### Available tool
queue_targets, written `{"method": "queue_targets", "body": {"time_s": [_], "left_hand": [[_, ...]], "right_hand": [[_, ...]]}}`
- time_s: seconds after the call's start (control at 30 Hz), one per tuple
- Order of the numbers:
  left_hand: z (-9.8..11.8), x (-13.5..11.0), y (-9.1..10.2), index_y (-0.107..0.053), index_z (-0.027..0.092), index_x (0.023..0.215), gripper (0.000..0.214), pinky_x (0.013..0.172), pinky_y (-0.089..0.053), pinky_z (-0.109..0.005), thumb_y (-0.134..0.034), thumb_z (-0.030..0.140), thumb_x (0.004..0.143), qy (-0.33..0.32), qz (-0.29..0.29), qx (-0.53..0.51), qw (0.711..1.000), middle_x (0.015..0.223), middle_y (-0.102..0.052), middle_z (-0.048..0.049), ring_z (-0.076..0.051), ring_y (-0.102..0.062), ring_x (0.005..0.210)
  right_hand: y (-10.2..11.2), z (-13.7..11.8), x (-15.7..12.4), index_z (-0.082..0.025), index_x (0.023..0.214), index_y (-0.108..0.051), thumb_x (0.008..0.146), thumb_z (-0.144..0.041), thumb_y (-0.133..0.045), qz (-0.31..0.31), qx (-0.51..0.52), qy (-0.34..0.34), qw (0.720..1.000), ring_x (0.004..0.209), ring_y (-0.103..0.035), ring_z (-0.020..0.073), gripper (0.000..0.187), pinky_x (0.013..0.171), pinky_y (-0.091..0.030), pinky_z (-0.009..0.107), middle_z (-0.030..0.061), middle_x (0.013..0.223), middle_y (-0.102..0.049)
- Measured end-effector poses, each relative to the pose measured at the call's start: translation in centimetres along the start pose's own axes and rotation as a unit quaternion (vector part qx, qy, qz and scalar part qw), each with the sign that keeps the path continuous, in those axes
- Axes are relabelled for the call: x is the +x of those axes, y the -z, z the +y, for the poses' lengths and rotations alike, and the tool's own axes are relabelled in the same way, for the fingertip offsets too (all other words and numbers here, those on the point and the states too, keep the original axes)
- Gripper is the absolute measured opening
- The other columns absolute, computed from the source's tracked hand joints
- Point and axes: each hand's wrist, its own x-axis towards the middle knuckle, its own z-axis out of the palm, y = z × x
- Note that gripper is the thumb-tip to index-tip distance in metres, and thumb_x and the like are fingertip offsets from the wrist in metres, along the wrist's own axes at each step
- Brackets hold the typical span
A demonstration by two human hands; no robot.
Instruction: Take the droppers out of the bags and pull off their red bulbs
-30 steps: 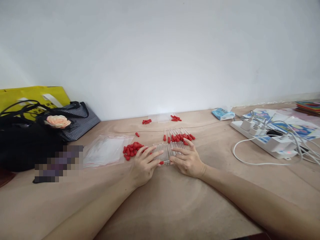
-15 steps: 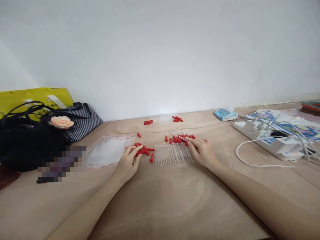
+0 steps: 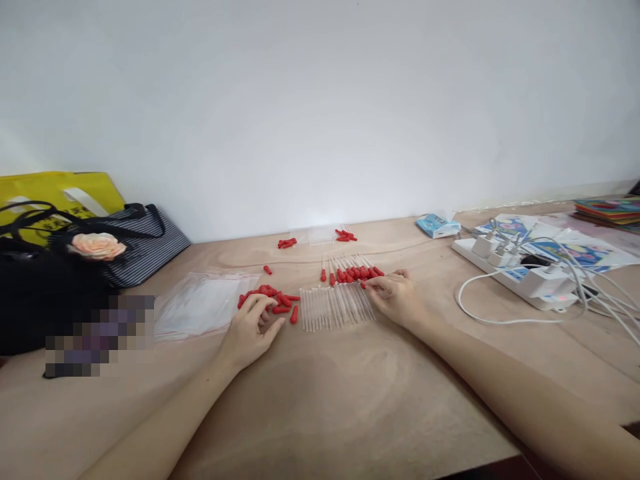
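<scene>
My left hand (image 3: pixel 253 330) rests beside a heap of red rubber bulbs (image 3: pixel 267 291), its fingers curled and the thumb apart; nothing shows between them. To its right, a row of clear dropper tubes (image 3: pixel 335 307) lies side by side on the table. Just behind that row are several droppers (image 3: pixel 355 272) with red bulbs fitted, their tubes pointing away from me. My right hand (image 3: pixel 395 297) is at the right end of the rows, thumb and fingers pinched on a red-bulbed dropper (image 3: pixel 364 285); only its red end shows at the fingertips.
Clear plastic bags (image 3: pixel 203 303) lie left of the bulbs. Farther back are a bag with tubes (image 3: pixel 320 235) and two small groups of red bulbs (image 3: pixel 287 243). A power strip (image 3: pixel 515 273) with white cables and a blue packet (image 3: pixel 437 225) are on the right; handbags (image 3: pixel 135 240) stand left.
My left hand has drawn back slightly from the bulb heap, its thumb spreading. My right hand has lowered toward the droppers; a red end now shows at its fingertips where a clear tube showed before.
</scene>
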Motion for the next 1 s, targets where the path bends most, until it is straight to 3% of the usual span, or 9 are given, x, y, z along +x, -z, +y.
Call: {"method": "queue_targets", "body": {"time_s": [0.13, 0.23, 0.33, 0.47, 0.63, 0.77, 0.87, 1.0], "left_hand": [[0.6, 0.2, 0.2, -0.054, 0.017, 0.087, 0.013, 0.064, -0.048, -0.028, -0.050, 0.025, 0.077, -0.015, 0.039, 0.020, 0.999, 0.089, -0.052, -0.0054, -0.013, -0.052, 0.069], [0.9, 0.6, 0.5, -0.055, 0.017, 0.084, 0.010, 0.073, -0.046, -0.031, -0.051, 0.023, 0.077, -0.030, 0.082, 0.032, 0.996, 0.087, -0.053, -0.0059, -0.017, -0.053, 0.082], [1.1, 1.0, 0.6, -0.056, 0.017, 0.079, 0.008, 0.073, -0.044, -0.032, -0.051, 0.021, 0.077, -0.039, 0.088, 0.042, 0.995, 0.083, -0.054, -0.0050, -0.017, -0.053, 0.079], [1.7, 2.2, 0.2, -0.059, 0.017, 0.069, 0.015, 0.072, -0.042, -0.033, -0.049, 0.024, 0.077, -0.012, 0.029, 0.058, 0.998, 0.076, -0.056, -0.0039, -0.017, -0.052, 0.075], [3.0, 6.4, -2.0, -0.063, 0.019, 0.072, 0.021, 0.080, -0.038, -0.038, -0.049, 0.033, 0.075, 0.113, -0.100, 0.126, 0.980, 0.083, -0.060, -0.0061, -0.023, -0.052, 0.088], [3.7, 10.5, -4.6, -0.066, 0.019, 0.067, 0.029, 0.080, -0.036, -0.040, -0.047, 0.040, 0.074, 0.206, -0.173, 0.145, 0.952, 0.081, -0.064, -0.0090, -0.028, -0.054, 0.091], [3.7, 12.6, -6.5, -0.067, 0.018, 0.066, 0.034, 0.075, -0.039, -0.039, -0.048, 0.047, 0.070, 0.256, -0.205, 0.142, 0.934, 0.079, -0.066, -0.0115, -0.030, -0.057, 0.087], [3.8, 13.9, -8.2, -0.066, 0.018, 0.070, 0.030, 0.073, -0.040, -0.038, -0.055, 0.045, 0.063, 0.290, -0.229, 0.139, 0.919, 0.084, -0.067, -0.0121, -0.030, -0.059, 0.086]], "right_hand": [[-0.8, -1.1, -0.2, -0.021, 0.072, -0.064, 0.080, -0.020, -0.047, -0.003, -0.060, 0.072, 0.996, 0.065, -0.055, 0.0125, 0.019, 0.078, -0.029, 0.032, 0.0006, 0.067, -0.067], [-1.0, -1.5, -0.2, -0.022, 0.075, -0.065, 0.080, -0.026, -0.049, -0.020, -0.077, 0.079, 0.994, 0.068, -0.053, 0.0141, 0.017, 0.078, -0.027, 0.033, 0.0011, 0.067, -0.066], [-0.9, -1.6, -0.2, -0.023, 0.081, -0.066, 0.079, -0.036, -0.051, -0.048, -0.071, 0.076, 0.993, 0.073, -0.052, 0.0161, 0.020, 0.077, -0.027, 0.035, 0.0024, 0.072, -0.066], [-0.6, -1.8, -0.2, -0.023, 0.089, -0.066, 0.074, -0.051, -0.053, -0.075, -0.057, 0.074, 0.993, 0.080, -0.052, 0.0189, 0.034, 0.079, -0.027, 0.038, 0.0043, 0.081, -0.066], [0.2, -1.9, -0.2, -0.021, 0.094, -0.064, 0.070, -0.059, -0.052, -0.083, -0.036, 0.067, 0.994, 0.081, -0.053, 0.0194, 0.047, 0.077, -0.028, 0.037, 0.0059, 0.086, -0.064], [0.6, -1.4, 0.0, -0.021, 0.071, -0.065, 0.082, -0.045, -0.045, -0.050, -0.045, 0.014, 0.998, 0.072, -0.053, 0.0163, 0.033, 0.070, -0.028, 0.032, 0.0036, 0.072, -0.064], [0.6, -0.8, 0.2, -0.019, 0.050, -0.055, 0.085, -0.037, -0.042, -0.029, -0.060, -0.026, 0.997, 0.061, -0.051, 0.0135, 0.042, 0.064, -0.025, 0.030, 0.0009, 0.056, -0.059], [0.4, -0.6, 0.3, -0.019, 0.049, -0.053, 0.085, -0.037, -0.043, -0.020, -0.049, -0.030, 0.998, 0.058, -0.050, 0.0127, 0.041, 0.062, -0.025, 0.029, -0.0001, 0.053, -0.058]]}}
